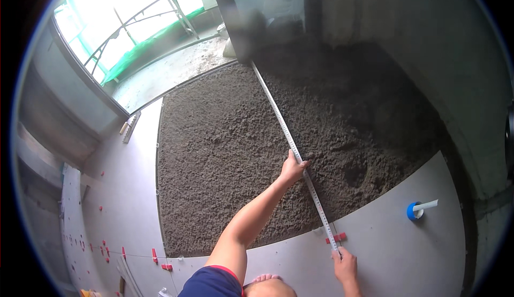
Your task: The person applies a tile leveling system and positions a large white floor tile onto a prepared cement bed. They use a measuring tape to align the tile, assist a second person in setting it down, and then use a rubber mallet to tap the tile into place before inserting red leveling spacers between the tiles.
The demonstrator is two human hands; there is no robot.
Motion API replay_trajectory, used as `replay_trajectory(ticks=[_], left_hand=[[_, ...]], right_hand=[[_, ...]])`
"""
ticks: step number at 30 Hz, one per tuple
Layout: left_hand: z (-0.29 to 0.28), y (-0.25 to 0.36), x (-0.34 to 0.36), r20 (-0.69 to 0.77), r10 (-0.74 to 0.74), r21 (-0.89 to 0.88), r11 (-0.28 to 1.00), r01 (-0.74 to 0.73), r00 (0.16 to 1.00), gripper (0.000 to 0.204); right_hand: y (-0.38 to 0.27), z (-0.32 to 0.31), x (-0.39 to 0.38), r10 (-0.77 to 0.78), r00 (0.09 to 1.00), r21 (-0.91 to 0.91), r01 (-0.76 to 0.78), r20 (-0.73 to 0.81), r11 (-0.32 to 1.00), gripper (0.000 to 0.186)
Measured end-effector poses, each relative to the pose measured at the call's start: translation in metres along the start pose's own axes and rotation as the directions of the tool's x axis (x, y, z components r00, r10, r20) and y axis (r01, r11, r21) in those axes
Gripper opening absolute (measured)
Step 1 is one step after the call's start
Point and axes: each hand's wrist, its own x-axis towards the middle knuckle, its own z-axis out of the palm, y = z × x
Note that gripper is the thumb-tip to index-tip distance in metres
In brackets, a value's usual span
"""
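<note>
A white tape measure (282, 121) is stretched over a rough bed of dark grey mortar (214, 152), from the bed's far edge by the doorway to the tiles nearest me. Midway along it, my left hand (293, 169) is closed on the blade, its arm reaching over the mortar. My right hand (346, 266) grips the near end, above the light grey tile floor (396, 259). Whether a case sits inside that hand is hidden. Just beyond it, a red tile-levelling wedge (336, 238) lies at a tile joint, partly under the blade.
A blue roll (414, 211) with a white piece sticking out rests on the right-hand tile. To the left lies a trowel (130, 127) near the door frame. Several red wedges (155, 256) stand along the left joints. Grey walls (407, 29) enclose the right side.
</note>
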Motion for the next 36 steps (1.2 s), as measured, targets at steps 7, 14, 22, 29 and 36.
replay_trajectory(ticks=[7,14,22,29,36], left_hand=[[0.005,-0.023,0.004,-0.028,0.023,0.008,1.000,-0.022,0.999,0.047],[-0.027,-0.007,0.015,0.104,0.012,-0.174,0.985,0.006,0.994,0.054],[-0.020,-0.030,0.025,0.210,-0.034,-0.317,0.943,0.101,0.977,0.021],[-0.003,-0.026,0.000,0.115,0.091,-0.353,0.935,-0.045,0.989,0.057],[-0.032,-0.029,-0.046,0.222,0.131,-0.350,0.936,-0.046,0.966,0.042]], right_hand=[[0.027,0.026,-0.017,-0.137,0.976,0.004,0.140,-0.169,0.990,0.014],[-0.020,0.032,-0.025,-0.135,0.952,0.078,0.162,-0.275,0.984,0.011],[0.031,0.041,0.008,-0.159,0.934,0.049,0.184,-0.320,0.982,0.017],[0.052,0.042,0.016,0.059,0.945,-0.045,-0.078,-0.323,0.996,0.016],[0.044,0.042,0.031,-0.105,0.916,-0.098,0.073,-0.387,0.993,0.016]])
